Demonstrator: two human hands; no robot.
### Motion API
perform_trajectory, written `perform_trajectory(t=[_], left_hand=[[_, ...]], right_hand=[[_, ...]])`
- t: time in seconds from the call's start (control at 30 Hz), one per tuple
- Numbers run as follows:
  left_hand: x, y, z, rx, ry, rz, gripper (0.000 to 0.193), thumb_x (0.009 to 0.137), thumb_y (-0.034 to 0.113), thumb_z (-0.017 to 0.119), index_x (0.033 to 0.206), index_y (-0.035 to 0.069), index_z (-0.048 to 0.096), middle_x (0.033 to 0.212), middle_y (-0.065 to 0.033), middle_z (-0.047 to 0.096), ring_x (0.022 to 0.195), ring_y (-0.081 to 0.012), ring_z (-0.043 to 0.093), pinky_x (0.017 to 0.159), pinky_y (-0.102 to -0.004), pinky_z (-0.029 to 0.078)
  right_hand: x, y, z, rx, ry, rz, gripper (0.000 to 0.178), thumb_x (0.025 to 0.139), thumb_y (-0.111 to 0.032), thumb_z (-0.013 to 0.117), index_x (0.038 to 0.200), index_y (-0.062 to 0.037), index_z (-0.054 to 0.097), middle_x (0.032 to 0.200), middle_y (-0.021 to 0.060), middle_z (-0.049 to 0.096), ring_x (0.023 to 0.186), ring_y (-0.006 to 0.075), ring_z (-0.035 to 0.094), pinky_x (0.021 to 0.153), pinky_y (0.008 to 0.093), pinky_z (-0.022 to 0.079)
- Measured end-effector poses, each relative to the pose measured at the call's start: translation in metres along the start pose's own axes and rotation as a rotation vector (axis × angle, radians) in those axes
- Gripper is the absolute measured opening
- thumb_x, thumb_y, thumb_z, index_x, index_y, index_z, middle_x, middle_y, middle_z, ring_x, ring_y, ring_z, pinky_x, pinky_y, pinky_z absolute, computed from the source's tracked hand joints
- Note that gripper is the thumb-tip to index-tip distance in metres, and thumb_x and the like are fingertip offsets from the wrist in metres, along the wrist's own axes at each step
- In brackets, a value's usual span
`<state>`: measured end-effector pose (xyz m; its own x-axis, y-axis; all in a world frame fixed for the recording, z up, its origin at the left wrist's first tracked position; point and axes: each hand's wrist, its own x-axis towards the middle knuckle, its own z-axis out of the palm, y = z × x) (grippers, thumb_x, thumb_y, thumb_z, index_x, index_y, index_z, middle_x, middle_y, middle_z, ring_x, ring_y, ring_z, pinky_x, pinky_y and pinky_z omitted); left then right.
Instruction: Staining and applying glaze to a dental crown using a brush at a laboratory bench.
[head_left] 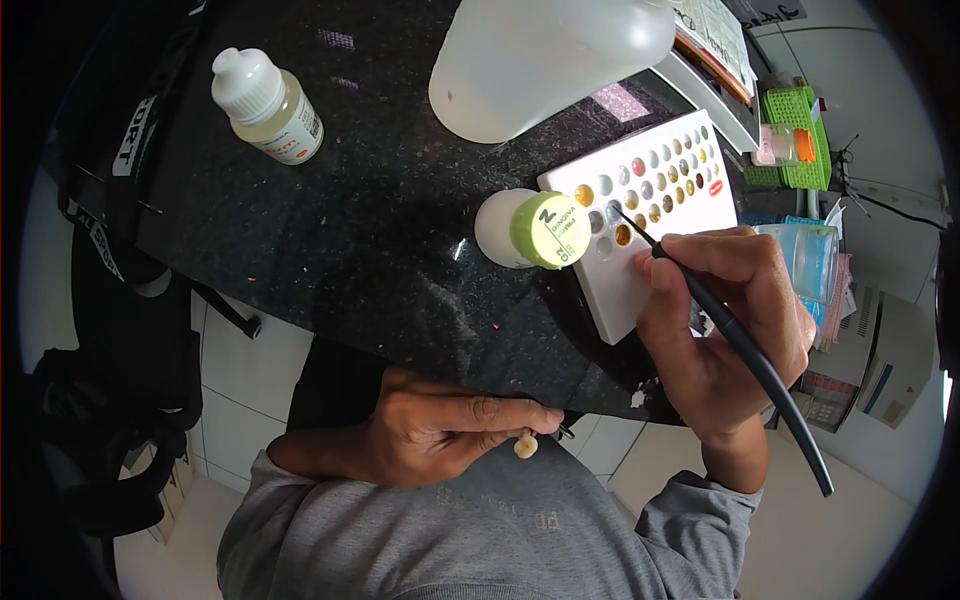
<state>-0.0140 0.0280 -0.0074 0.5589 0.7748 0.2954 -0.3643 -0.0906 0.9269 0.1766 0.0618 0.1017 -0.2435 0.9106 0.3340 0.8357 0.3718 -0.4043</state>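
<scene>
My right hand (725,320) is closed round a slim black brush (735,330), its fine tip down at a well of the white palette (610,290). Small wells of yellow, amber, red and grey colour run in rows across that palette. Near the front edge of the table, my left hand (450,425) pinches a small cream dental crown (525,446) at its fingertips. A thin dark tip pokes out past those fingers; what it belongs to is hidden. Against the palette's left side is a white jar with a lime-green lid (555,231).
A dropper bottle (275,110) with a white cap is at the far left of the black speckled table (380,240). A big translucent jug (540,60) takes up the back. Farther right are a green basket (795,130), an orange-capped jar (785,146) and a clear cup (805,260).
</scene>
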Motion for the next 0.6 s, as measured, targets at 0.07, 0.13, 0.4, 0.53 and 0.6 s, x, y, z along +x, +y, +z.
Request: perform_trajectory(t=[0.07,0.13,0.4,0.53,0.6], left_hand=[[-0.0006,-0.0005,0.0,-0.007,-0.005,-0.003,0.024,0.081,-0.004,0.065,0.104,0.001,0.067,0.094,-0.0124,0.07,0.084,-0.0179,0.07,0.075,-0.0253,0.058],[-0.0014,-0.0013,0.0001,-0.013,-0.01,-0.006,0.023,0.081,-0.004,0.065,0.104,0.0,0.067,0.094,-0.0125,0.07,0.084,-0.0183,0.069,0.075,-0.0256,0.058],[-0.0026,-0.003,0.0004,-0.036,-0.008,-0.013,0.025,0.081,-0.003,0.065,0.106,0.001,0.066,0.094,-0.0122,0.07,0.084,-0.0183,0.069,0.075,-0.025,0.058],[0.0002,-0.0032,-0.0004,-0.01,-0.016,-0.007,0.026,0.081,-0.003,0.065,0.106,0.001,0.066,0.094,-0.0119,0.07,0.084,-0.0182,0.069,0.074,-0.0247,0.058],[-0.0008,-0.0031,-0.0003,-0.019,-0.008,-0.009,0.026,0.081,-0.002,0.065,0.107,0.002,0.066,0.094,-0.0119,0.07,0.084,-0.0179,0.069,0.074,-0.0242,0.058]], right_hand=[[-0.0004,0.0,0.0007,0.0,0.029,-0.01,0.017,0.07,0.007,0.071,0.083,0.0095,0.061,0.074,0.0132,0.062,0.068,0.0164,0.063,0.062,0.0238,0.052],[0.0008,0.0007,0.0005,-0.007,0.021,-0.014,0.016,0.07,0.007,0.071,0.083,0.0094,0.061,0.074,0.0129,0.062,0.068,0.0162,0.063,0.062,0.0235,0.052],[0.0003,0.0021,-0.0031,0.019,0.001,0.051,0.015,0.072,0.006,0.07,0.083,0.0086,0.06,0.075,0.0122,0.063,0.067,0.0151,0.063,0.061,0.0227,0.051],[0.0023,0.0022,0.0004,-0.047,0.029,-0.031,0.016,0.071,0.007,0.07,0.083,0.0085,0.06,0.073,0.0129,0.063,0.065,0.0149,0.062,0.059,0.0229,0.05],[0.0035,0.0,0.001,-0.075,0.043,-0.052,0.016,0.071,0.007,0.07,0.083,0.0085,0.06,0.071,0.0128,0.063,0.064,0.0149,0.062,0.059,0.0232,0.05]])
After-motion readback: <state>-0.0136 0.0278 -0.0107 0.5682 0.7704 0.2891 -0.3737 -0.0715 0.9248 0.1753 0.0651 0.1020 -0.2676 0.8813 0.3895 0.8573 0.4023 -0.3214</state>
